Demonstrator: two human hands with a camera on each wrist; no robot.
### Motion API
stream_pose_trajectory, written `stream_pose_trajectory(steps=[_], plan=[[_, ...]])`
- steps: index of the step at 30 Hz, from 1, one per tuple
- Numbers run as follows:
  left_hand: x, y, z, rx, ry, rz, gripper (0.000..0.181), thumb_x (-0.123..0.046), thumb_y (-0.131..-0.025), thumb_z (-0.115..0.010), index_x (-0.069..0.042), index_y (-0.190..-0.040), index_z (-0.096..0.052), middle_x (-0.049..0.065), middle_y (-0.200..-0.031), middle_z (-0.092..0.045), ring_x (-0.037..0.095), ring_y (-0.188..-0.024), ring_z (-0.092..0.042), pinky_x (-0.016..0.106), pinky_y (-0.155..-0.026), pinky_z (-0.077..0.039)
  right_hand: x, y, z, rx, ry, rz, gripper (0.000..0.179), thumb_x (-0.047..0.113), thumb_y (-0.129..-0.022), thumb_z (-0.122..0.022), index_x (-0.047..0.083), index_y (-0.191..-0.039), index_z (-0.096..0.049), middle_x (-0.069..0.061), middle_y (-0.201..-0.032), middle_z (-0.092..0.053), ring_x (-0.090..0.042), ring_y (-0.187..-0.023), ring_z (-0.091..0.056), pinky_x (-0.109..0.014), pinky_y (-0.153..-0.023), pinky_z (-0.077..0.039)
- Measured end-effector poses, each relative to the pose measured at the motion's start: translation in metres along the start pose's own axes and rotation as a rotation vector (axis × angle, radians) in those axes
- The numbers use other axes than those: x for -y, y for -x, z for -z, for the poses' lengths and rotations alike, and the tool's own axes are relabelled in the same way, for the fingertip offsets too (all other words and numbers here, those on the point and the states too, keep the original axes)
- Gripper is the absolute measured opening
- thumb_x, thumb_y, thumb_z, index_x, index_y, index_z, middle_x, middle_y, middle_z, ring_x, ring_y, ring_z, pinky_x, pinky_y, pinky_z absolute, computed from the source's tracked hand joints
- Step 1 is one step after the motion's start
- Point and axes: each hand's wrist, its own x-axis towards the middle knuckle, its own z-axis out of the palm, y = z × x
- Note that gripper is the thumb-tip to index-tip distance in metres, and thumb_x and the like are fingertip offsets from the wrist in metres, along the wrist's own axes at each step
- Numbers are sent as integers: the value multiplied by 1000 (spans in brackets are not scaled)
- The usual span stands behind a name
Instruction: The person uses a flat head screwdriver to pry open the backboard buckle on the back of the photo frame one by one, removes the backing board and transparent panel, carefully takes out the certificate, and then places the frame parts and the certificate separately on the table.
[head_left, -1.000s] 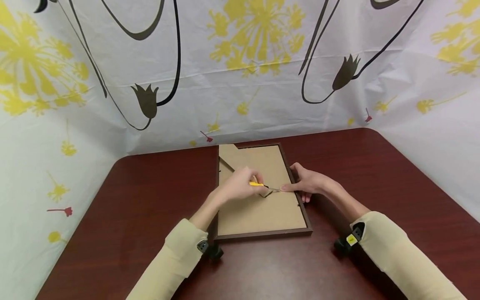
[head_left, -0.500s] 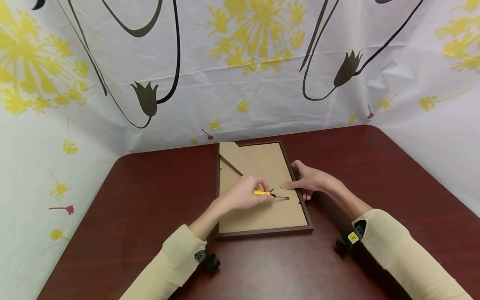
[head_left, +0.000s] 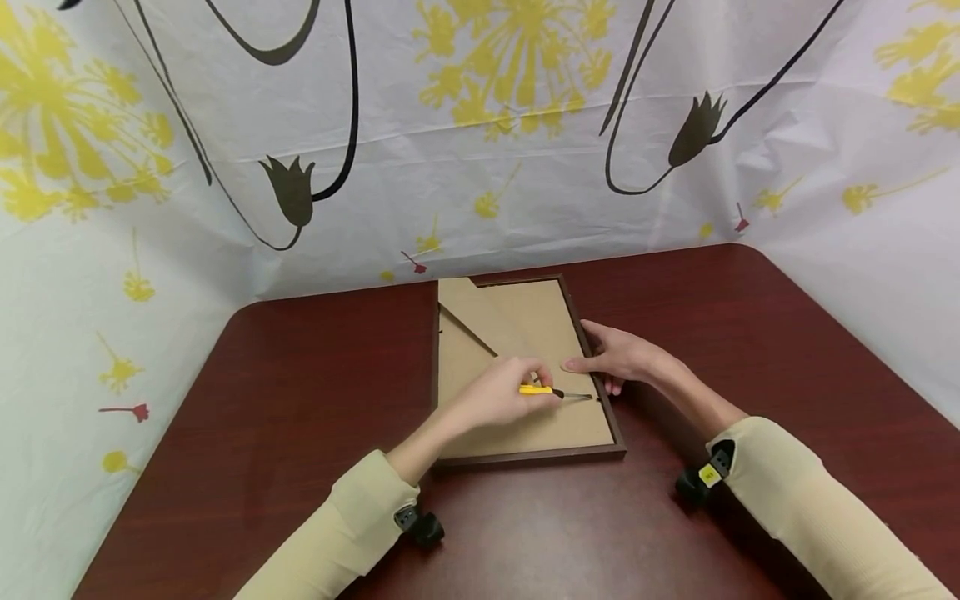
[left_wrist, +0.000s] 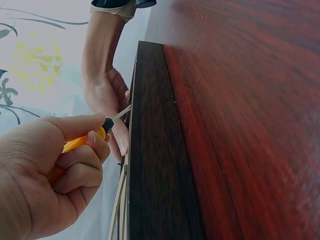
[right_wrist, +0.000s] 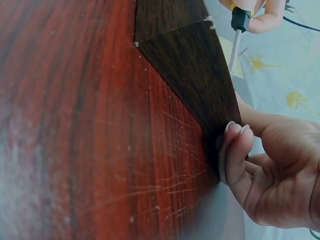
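A dark wooden picture frame (head_left: 525, 456) lies face down, its tan backing board (head_left: 536, 312) upward. On the board a tan stand flap (head_left: 472, 312) runs slantwise from the far left corner. My left hand (head_left: 495, 396) holds a yellow-and-black screwdriver (left_wrist: 75, 144) by the handle, thumb and fingers curled round it. The screwdriver's metal tip is close to a small dark tab at the frame's right inner edge; whether they touch I cannot tell. My right hand (head_left: 621, 354) grips the frame's right side, thumb on the board and fingers (right_wrist: 239, 145) against the outer side.
A dark red wooden table (head_left: 315, 375) carries the frame and extends on all sides of it. Behind stands a white sheet (head_left: 480, 192) with yellow and dark flower prints. Each wrist wears a small black camera (head_left: 427, 529) over a pale sleeve cuff.
My left hand has moved right and slightly nearer with the screwdriver, its tip going from near the right thumb to the frame's right edge. The right hand keeps its grip.
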Motion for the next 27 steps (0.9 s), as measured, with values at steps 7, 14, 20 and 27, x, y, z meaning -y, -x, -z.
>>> stream_pose_trajectory(steps=[7, 14, 20, 27], plan=[[-4, 0, 0, 0, -11, -34, 13, -25, -92, -76, -15, -93, -68, -4, -71, -50, 7, -62, -35, 23, -59, -31, 1, -1, 1, 3, 2, -2, 103, 36, -95, -73, 1, -161, -3, -23, -102, -61, -17, -48, -58, -35, -51, -55], [-4, -3, 0, -12, -4, -48, 13, -23, -93, -76, -14, -93, -67, -4, -67, -44, 7, -60, -32, 23, -59, -29, 3, -2, 2, 3, 18, 14, 101, 35, -95, -72, 0, -161, -4, -20, -97, -61, -17, -47, -58, -35, -51, -55], [-9, -7, 0, -14, 13, -16, 13, -22, -92, -76, -14, -91, -67, -6, -63, -42, 7, -58, -32, 22, -57, -29, 4, -2, 3, -5, 38, 34, 99, 34, -95, -72, -1, -160, -7, -18, -93, -60, -16, -47, -58, -34, -51, -54], [-24, -13, 1, -12, -19, 53, 15, -20, -90, -78, -13, -84, -66, -6, -62, -44, 6, -54, -36, 20, -52, -30, 6, 0, 2, 4, 69, 36, 96, 31, -97, -70, -2, -160, -6, -23, -104, -62, -15, -49, -58, -34, -53, -54]])
